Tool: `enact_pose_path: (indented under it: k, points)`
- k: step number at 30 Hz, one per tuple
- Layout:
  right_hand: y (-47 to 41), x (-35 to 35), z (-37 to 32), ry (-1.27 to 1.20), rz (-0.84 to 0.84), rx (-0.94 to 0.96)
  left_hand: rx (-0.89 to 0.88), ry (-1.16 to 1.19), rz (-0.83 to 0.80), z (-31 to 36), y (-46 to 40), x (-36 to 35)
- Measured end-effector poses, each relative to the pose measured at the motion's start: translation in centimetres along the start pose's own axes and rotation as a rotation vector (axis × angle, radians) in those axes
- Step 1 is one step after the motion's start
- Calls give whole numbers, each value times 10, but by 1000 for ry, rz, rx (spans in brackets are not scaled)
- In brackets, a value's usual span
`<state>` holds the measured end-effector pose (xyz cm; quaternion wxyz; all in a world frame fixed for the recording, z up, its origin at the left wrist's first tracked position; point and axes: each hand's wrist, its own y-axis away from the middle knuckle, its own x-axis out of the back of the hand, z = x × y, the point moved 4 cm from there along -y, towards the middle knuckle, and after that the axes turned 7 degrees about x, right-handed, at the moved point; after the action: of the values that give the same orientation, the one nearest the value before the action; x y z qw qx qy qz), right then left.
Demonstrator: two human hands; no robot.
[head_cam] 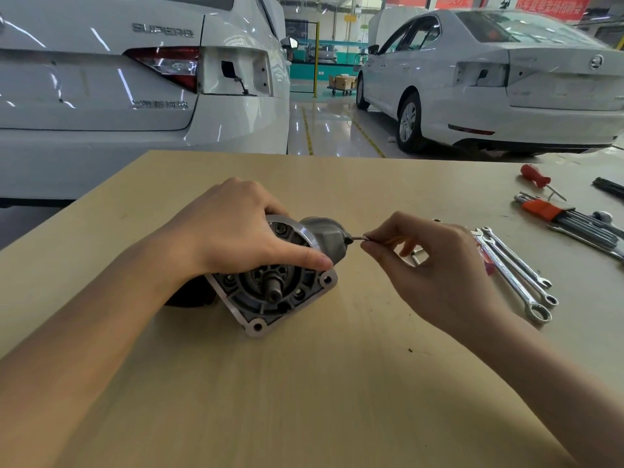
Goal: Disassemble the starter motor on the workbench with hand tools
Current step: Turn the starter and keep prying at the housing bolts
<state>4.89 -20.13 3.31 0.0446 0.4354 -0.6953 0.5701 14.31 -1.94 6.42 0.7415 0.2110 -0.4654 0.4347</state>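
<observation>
The starter motor (280,282) is laid on its side near the middle of the pale wooden workbench (304,383), its flanged nose housing with the bolt holes turned toward the camera and the pinion shaft seen at its centre. It is gripped from above by the left hand (236,231), fingers curled over the far side of the housing and the thumb pressed along the front rim. To the right, a thin hex key (358,237) is pinched between thumb and fingertips of the right hand (435,265), and its tip is set into a small screw on the end of the grey solenoid cap (329,236). Just beyond that hand, three combination wrenches (516,271) are laid side by side on the bench. Farther right, a set of hex keys in an orange holder (543,211) is seen, and behind it a red-handled screwdriver (535,175) near the bench's far edge. Beyond the bench, two white sedans (506,82) are parked on the glossy workshop floor.
</observation>
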Motion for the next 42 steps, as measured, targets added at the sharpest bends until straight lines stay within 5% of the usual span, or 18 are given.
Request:
enact_pose_path:
  k: [24,42]
  points:
    - [-6,4,-14,363,-88,409,2,-18,8,-1,-1,-1]
    - [-7,1,-10,203,-14,362,-2,-12,19,-2,-2,-1]
